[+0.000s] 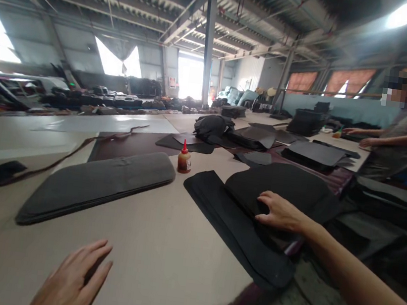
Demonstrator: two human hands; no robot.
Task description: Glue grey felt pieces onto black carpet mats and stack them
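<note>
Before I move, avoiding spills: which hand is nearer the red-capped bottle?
Right. Your right hand is right of the bottle; your left hand is farther, leftward, nearer you.

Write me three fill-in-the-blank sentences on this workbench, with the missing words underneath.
The bottle has a ____ nozzle.
The hand at the large black piece is the wearer's ____ one.
In this view, the gray stack lies to the bottle's ____.
Missing words: red; right; left.

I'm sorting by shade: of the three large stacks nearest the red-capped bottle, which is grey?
The long grey stack left of the bottle; the narrow stack and the rounded stack right of it are black.
</note>
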